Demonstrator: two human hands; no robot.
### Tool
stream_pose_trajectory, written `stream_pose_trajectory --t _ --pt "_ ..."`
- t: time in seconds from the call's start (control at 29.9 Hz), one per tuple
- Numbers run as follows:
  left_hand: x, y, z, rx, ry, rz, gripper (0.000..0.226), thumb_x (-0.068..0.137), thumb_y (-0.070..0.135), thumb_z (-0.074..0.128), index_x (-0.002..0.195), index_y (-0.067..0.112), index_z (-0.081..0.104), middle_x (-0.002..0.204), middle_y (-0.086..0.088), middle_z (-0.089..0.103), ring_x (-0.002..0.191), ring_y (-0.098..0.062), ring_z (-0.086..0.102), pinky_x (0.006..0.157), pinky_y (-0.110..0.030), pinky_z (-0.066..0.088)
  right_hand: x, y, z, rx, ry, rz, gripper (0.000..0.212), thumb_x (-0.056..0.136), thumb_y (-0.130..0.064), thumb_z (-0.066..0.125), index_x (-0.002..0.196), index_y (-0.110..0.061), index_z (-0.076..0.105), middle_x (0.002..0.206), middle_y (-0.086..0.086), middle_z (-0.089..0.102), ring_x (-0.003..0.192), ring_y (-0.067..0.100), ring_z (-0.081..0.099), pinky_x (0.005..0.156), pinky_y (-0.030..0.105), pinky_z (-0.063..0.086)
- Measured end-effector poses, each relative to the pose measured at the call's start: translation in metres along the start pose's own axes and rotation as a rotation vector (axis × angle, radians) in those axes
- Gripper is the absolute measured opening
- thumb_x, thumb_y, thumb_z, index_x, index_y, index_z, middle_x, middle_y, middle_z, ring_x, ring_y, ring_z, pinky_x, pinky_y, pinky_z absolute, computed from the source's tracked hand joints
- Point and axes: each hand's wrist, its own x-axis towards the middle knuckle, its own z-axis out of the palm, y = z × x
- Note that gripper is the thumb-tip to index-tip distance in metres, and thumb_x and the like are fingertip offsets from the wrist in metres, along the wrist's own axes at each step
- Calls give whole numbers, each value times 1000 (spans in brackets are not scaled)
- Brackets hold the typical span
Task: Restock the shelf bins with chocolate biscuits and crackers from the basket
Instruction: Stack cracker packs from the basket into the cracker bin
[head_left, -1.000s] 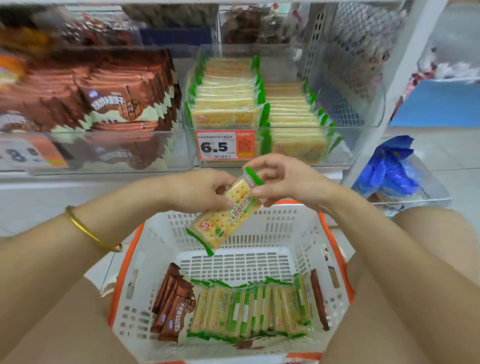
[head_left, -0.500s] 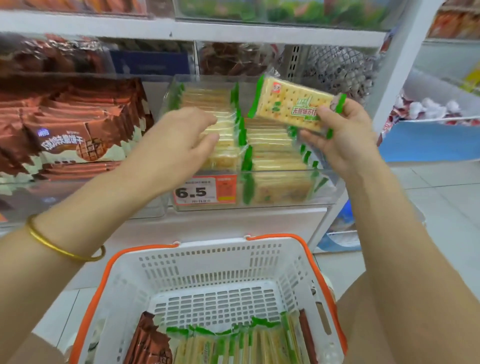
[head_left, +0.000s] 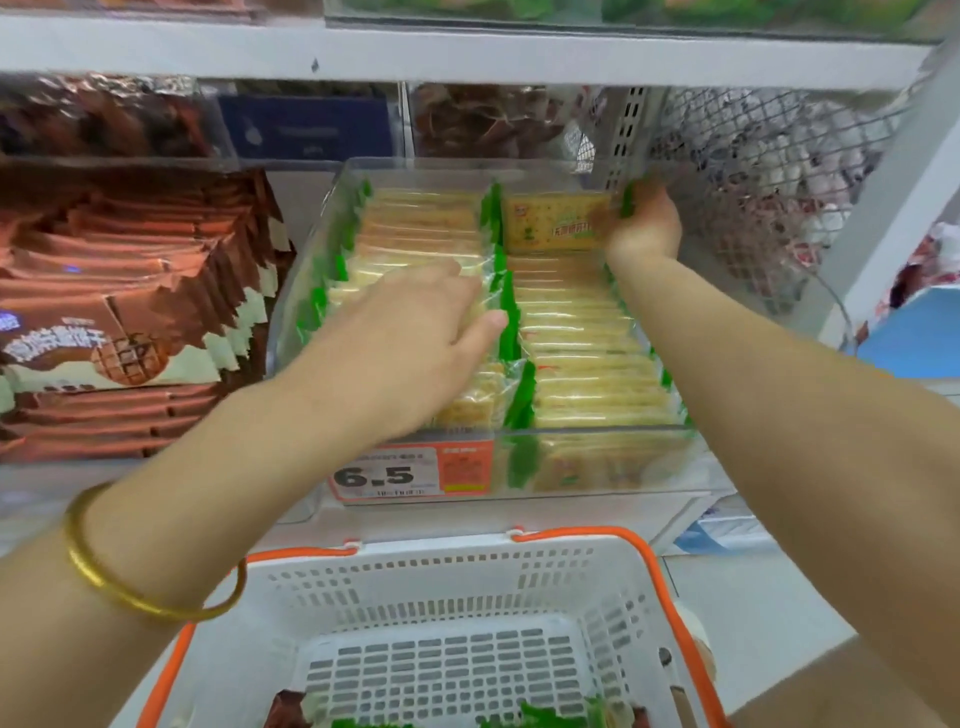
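A clear shelf bin (head_left: 582, 467) holds two rows of green-edged cracker packs (head_left: 576, 332). My right hand (head_left: 647, 223) grips the right end of one cracker pack (head_left: 556, 223), held upright at the back of the right row. My left hand (head_left: 410, 343) rests flat, fingers spread, on the left row of crackers. To the left, another clear bin holds brown chocolate biscuit packs (head_left: 124, 312). Below, the white basket (head_left: 467, 587) with orange rim shows only the tops of a few brown and green packs at its bottom edge.
A price tag (head_left: 410, 474) reading 6.5 sits on the cracker bin's front. A white shelf board (head_left: 467, 52) runs overhead. Wire mesh (head_left: 769, 171) closes the shelf's right side. More packaged snacks stand behind the bins. A gold bangle (head_left: 140, 582) circles my left wrist.
My right hand carried the cracker pack from above the bin down to the back of the right row. My left hand moved forward onto the left row. The view tilted up.
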Motion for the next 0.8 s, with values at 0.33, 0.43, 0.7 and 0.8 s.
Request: stream_pose_trajectory --t 0.33,0.43,0.7,0.8 --pt "-2 1 -1 -21 -7 2 69 90 58 16 142 19 40 153 -3 32 140 -20 28 114 -43 26 0 -5 9 -119 -5 41 61 81 -31 72 127 -10 38 128 10 54 119 32 52 98 49 44" --pt "-2 1 -2 -23 12 6 58 95 51 26 138 18 45 152 -4 34 140 -20 29 115 -41 25 -1 -7 6 -173 5 59 65 82 -31 72 130 -10 34 134 12 50 126 33 44 100 50 42" --pt "-19 3 -3 -31 153 75 68 87 53 19 123 11 57 127 -7 55 122 -25 46 105 -42 37 -23 -8 -11 -179 -10 91 71 79 -26 76 132 -7 33 135 14 47 126 34 44 102 45 42" --pt "-45 12 -5 -39 277 136 52 92 40 30 124 9 58 129 -7 55 122 -25 47 103 -41 38 -42 -9 -23 -190 29 5 66 81 -23 74 130 -3 34 135 16 46 127 34 43 103 44 40"
